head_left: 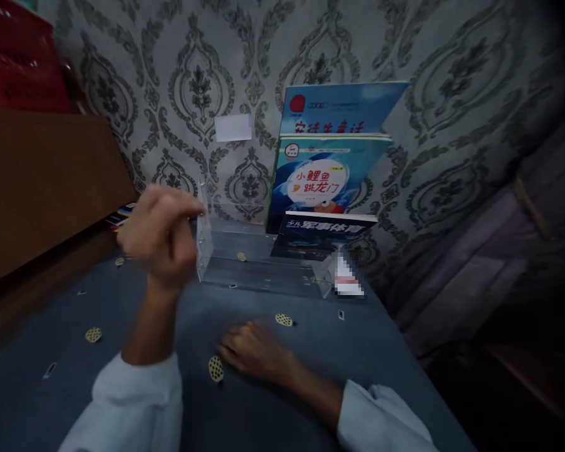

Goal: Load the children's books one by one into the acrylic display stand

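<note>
My left hand point(162, 235) is raised above the table, a little blurred. Its fingers are curled and pinched against the left wall of a clear acrylic book stand point(254, 260). My right hand point(257, 350) lies palm down on the blue tablecloth point(311, 376) in front of the stand, with loose fingers and nothing in it. On the stand's right half stand three books, stepped from front to back: a dark book point(322, 235), a blue-green picture book point(327, 176) and a taller blue book point(343, 107).
A patterned grey wall point(193, 81) runs close behind the stand, with a small white card point(233, 127) on it. A brown board point(42, 182) leans at the left, with red items above it. A blurred white-and-red patch point(348, 279) sits at the stand's right end. Beyond the table's right edge it is dark.
</note>
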